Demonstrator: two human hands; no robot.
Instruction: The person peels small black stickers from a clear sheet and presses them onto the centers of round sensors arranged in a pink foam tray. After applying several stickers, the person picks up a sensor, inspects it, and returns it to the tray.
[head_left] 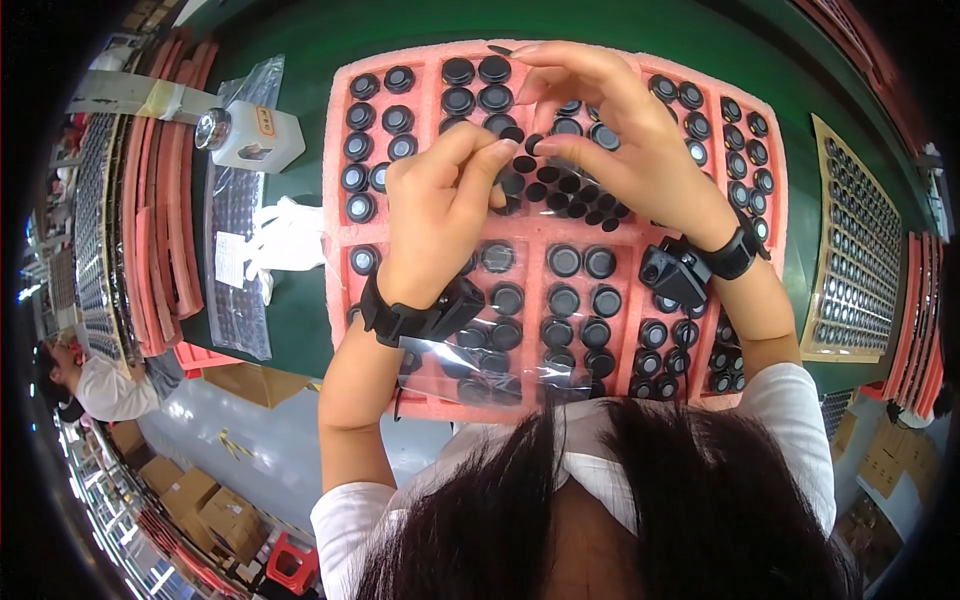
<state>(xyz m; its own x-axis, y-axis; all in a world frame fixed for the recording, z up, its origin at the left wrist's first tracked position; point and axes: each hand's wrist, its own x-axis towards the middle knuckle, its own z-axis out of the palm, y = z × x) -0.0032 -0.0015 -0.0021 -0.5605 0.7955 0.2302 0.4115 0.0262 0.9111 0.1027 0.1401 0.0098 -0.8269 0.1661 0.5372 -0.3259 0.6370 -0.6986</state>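
Note:
My left hand (440,205) is closed, thumb and forefinger pinching the near-left edge of a clear sheet of black round stickers (568,185). Opposite it, my right hand (610,125) curves over the sheet with thumb and fingers apart. A thin black round sticker (499,50) clings to a fingertip of that hand; the thumb tip touches or nearly touches another on the sheet. Beneath both hands lies a pink foam tray (345,235), its compartments filled with black round parts (565,260) with grey tops. Clear plastic film (470,365) covers some near ones. Each wrist wears a black strapped device.
On the green bench (300,60) at left are a white plastic bottle (262,138), white gloves (290,235) and a bagged sheet of parts. A board of round parts (855,250) lies at right. Pink foam trays (160,230) stack at far left. Another person (105,385) sits beyond.

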